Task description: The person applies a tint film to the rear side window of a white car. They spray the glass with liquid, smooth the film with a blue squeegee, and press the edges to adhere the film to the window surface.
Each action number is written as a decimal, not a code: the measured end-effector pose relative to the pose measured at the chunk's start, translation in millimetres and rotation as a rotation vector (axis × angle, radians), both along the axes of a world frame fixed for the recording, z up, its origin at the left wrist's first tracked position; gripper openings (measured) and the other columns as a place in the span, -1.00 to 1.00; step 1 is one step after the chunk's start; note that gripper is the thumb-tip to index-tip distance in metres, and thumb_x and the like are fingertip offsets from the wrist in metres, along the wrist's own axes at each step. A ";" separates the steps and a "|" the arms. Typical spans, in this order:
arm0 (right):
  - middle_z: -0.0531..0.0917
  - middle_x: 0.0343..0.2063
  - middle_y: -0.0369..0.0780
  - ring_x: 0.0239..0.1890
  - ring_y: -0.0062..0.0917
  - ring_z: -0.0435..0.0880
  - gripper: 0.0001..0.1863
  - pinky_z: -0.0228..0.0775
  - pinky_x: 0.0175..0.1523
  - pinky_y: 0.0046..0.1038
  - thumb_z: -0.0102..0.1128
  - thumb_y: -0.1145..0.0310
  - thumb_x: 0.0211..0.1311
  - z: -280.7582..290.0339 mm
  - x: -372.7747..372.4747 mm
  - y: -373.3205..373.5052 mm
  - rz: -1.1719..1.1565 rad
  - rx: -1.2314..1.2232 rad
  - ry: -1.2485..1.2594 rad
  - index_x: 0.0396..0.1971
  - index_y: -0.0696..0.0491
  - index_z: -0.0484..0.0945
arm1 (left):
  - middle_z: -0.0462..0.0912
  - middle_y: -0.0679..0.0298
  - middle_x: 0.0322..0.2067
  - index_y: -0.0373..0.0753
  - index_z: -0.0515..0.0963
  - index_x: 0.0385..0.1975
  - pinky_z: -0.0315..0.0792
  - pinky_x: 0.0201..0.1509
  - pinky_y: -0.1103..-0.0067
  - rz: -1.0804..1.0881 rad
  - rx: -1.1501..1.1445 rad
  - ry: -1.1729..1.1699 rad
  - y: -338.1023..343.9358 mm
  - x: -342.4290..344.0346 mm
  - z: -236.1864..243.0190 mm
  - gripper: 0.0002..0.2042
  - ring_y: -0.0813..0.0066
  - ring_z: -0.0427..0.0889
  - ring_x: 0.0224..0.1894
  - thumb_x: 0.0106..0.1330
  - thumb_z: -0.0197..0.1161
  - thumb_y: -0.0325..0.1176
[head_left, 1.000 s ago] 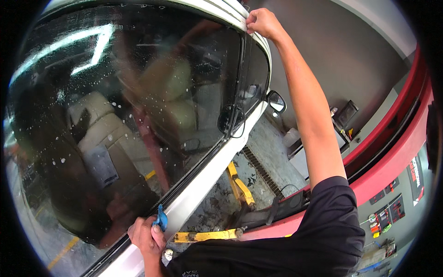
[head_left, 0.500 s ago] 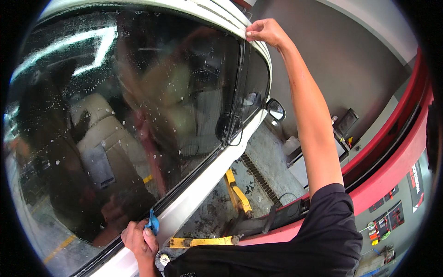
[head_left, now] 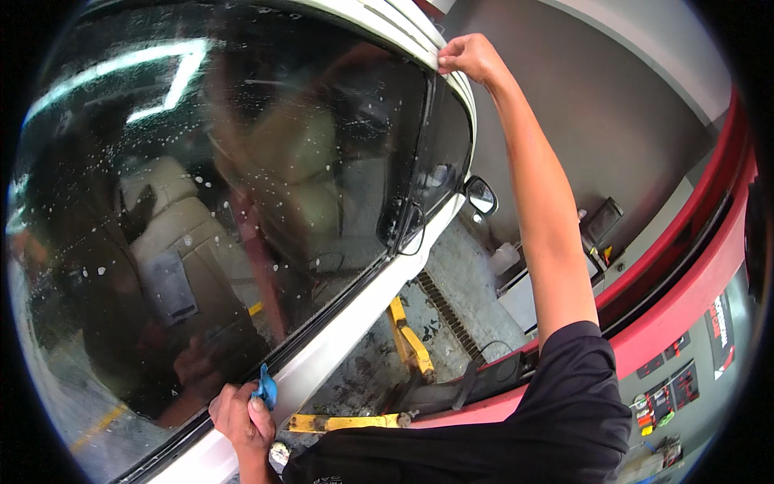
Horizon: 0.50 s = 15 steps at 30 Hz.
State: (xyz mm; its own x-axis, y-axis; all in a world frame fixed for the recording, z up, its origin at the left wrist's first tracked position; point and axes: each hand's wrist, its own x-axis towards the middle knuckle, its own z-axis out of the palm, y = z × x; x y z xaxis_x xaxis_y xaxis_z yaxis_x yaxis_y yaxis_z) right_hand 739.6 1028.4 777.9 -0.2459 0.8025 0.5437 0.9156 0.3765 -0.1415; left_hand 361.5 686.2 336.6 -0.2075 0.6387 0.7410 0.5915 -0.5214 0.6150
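Note:
A white car's dark side window (head_left: 266, 177) fills the left of the head view, wet with droplets and streaks. At the window's lower edge, my left hand (head_left: 242, 413) is closed around a small blue piece (head_left: 267, 389) that is bent and slightly shiny; its exact kind is unclear. That hand rests against the black sill trim (head_left: 314, 327). My right arm stretches forward, and my right hand (head_left: 472, 58) pinches at the white roof edge (head_left: 407, 36) by the window's upper front corner. Whatever lies between those fingertips is too small to make out.
Ahead is the car's side mirror (head_left: 481, 195). Yellow lift arms (head_left: 351, 422) sit low beside the car, near a floor drain grate (head_left: 451, 315). A red lift post (head_left: 685, 298) curves close on my right. Tools (head_left: 661, 407) hang on the wall beyond it.
The view has tilted slightly, shifting the car's upper edge and my right hand a little rightward in it. Both hands keep their places on the car and their closed grips.

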 end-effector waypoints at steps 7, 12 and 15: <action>0.80 -0.39 -0.13 -0.31 -0.47 0.84 -0.88 0.67 -0.10 -0.47 0.40 0.54 0.18 0.8 -10.7 -4.6 -0.014 -0.041 0.010 -0.30 0.25 0.73 | 0.51 0.12 -0.56 -0.37 0.60 -0.36 0.29 -0.40 0.35 0.031 0.025 -0.007 0.8 1.8 3.6 -0.70 0.19 0.49 -0.55 0.49 0.02 -0.28; 0.78 -0.45 -0.13 -0.38 -0.46 0.84 -0.92 0.67 -0.19 -0.47 0.42 0.59 0.12 5.8 -5.3 -3.1 0.004 -0.092 0.136 -0.38 0.25 0.72 | 0.52 0.11 -0.55 -0.37 0.60 -0.36 0.30 -0.40 0.33 0.003 0.028 -0.015 -0.3 -0.5 1.9 -0.69 0.18 0.49 -0.55 0.49 0.03 -0.27; 0.77 -0.46 -0.14 -0.37 -0.46 0.84 -0.94 0.66 -0.20 -0.48 0.40 0.60 0.12 2.9 -14.7 -0.8 0.001 -0.028 0.046 -0.40 0.24 0.70 | 0.52 0.11 -0.56 -0.37 0.60 -0.35 0.30 -0.40 0.33 0.032 0.033 -0.009 0.0 0.9 1.3 -0.69 0.18 0.48 -0.55 0.50 0.03 -0.27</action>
State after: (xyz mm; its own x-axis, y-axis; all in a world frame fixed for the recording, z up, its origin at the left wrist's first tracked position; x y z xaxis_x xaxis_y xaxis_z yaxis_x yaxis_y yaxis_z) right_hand 724.9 1027.5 780.7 -0.2221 0.8173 0.5317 0.9076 0.3726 -0.1935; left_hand 362.4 686.2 337.9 -0.2337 0.6072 0.7594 0.6026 -0.5225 0.6032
